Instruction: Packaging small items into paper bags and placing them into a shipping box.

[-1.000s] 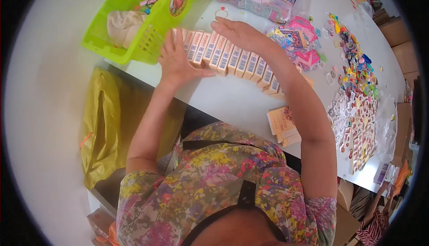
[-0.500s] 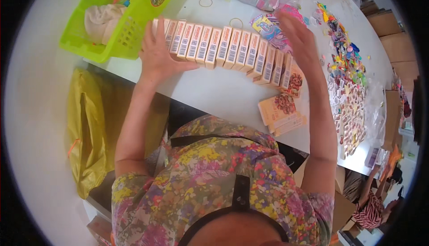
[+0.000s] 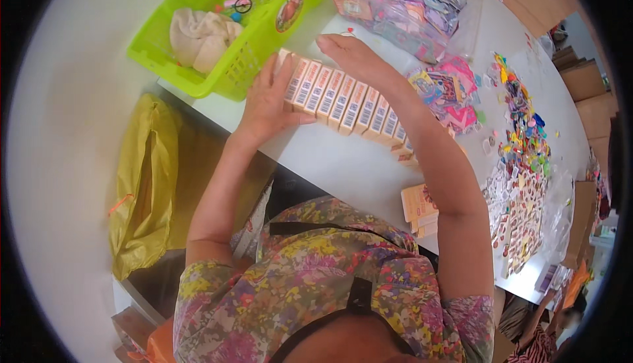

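While the left hand point(image 3: 267, 102) rests spread fingers point(image 3: 281, 76) against the boxes point(image 3: 339, 102), I cannot tell whether the right hand point(image 3: 356, 56) grips.

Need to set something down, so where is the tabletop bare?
A bare strip of table lies between the box row, the table's near edge and the orange cartons. It is crowded at the left hand, between row and green basket, and beyond the right forearm, with pink packets and loose trinkets.

Grn bskt point(image 3: 267, 30) w/ cream cloth point(image 3: 203, 38) inside; ylw bag point(image 3: 142, 191) L; multicol. trinkets point(image 3: 521, 114) on wht tbl point(image 3: 343, 165), R.
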Tool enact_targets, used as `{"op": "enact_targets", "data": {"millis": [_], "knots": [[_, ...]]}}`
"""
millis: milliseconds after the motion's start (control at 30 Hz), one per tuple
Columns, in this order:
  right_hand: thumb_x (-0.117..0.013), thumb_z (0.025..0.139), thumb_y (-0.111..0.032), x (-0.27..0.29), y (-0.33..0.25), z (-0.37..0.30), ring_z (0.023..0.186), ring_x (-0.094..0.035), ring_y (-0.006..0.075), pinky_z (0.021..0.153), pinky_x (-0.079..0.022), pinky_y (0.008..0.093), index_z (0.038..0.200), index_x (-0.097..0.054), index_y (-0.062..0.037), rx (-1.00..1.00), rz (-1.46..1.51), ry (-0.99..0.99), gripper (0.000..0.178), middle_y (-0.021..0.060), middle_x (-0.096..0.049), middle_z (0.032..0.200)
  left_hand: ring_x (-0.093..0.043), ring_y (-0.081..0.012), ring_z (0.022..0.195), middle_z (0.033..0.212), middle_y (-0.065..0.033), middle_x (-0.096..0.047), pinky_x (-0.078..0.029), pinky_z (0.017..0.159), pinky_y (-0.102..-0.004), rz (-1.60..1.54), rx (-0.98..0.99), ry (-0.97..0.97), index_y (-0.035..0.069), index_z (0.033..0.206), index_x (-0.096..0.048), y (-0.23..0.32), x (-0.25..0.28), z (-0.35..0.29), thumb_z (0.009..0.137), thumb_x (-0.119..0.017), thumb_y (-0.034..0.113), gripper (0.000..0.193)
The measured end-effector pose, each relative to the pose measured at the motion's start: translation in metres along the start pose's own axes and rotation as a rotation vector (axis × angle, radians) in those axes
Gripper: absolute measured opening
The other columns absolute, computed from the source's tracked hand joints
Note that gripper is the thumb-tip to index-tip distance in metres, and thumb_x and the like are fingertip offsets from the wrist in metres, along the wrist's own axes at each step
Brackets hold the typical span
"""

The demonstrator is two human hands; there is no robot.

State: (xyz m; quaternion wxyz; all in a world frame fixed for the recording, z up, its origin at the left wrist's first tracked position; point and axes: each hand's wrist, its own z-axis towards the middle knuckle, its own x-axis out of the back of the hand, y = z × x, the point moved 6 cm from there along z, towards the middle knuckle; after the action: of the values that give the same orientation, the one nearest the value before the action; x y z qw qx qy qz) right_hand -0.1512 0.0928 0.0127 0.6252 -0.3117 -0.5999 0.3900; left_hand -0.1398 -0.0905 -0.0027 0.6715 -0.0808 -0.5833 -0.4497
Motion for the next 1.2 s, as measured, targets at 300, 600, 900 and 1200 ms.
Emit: {"op": "enact_targets", "data": {"millis": [300,600,900,1200], "knots": [[-0.044,0.093,-0.055,-0.02,0.015,-0.002,0.084,-0.066,0.0278,0.079,-0.05,0.0372,0.109,-0.064,0.004,-0.326,0.253,-0.163,0.064,0.0184,-0.068,0.095,-0.038,-0.0403,0.128,0.148,-0.0222,-0.028,-0.034,0.1,-0.0499,0.072,-0.042,0.057,0.011,0.142,-0.041,0.002,-0.006,-0.003,0.057,-0.086,0.037,0.1],[-0.049,0.096,-0.049,-0.023,0.012,-0.006,0.092,-0.062,0.018,0.08,-0.049,0.032,0.123,-0.058,0.0021,-0.222,0.198,-0.071,0.058,0.0127,-0.065,0.106,-0.037,-0.0409,0.127,0.149,-0.0225,-0.026,-0.033,0.101,-0.0504,0.091,-0.024,0.003,0.01,0.143,-0.04,0.003,-0.007,-0.002,0.059,-0.085,0.038,0.099],[-0.048,0.097,-0.044,0.017,0.009,-0.029,0.107,-0.06,0.0218,0.095,-0.044,0.0321,0.127,-0.055,0.0023,0.065,-0.188,0.323,0.056,0.0125,-0.063,0.12,-0.034,-0.0424,0.129,0.15,-0.0243,-0.023,-0.031,0.104,-0.0504,0.115,-0.075,0.014,0.011,0.145,-0.036,-0.002,-0.015,0.0,0.059,-0.085,0.04,0.104],[-0.058,0.089,-0.038,0.036,0.003,-0.061,0.104,-0.061,0.0358,0.09,-0.047,0.0408,0.106,-0.068,-0.0009,0.114,-0.29,0.284,0.042,0.0212,-0.066,0.109,-0.02,-0.0461,0.137,0.152,-0.0204,-0.02,-0.02,0.106,-0.0618,0.1,-0.038,0.009,0.016,0.143,-0.039,0.009,0.001,-0.006,0.058,-0.086,0.042,0.101]]}}
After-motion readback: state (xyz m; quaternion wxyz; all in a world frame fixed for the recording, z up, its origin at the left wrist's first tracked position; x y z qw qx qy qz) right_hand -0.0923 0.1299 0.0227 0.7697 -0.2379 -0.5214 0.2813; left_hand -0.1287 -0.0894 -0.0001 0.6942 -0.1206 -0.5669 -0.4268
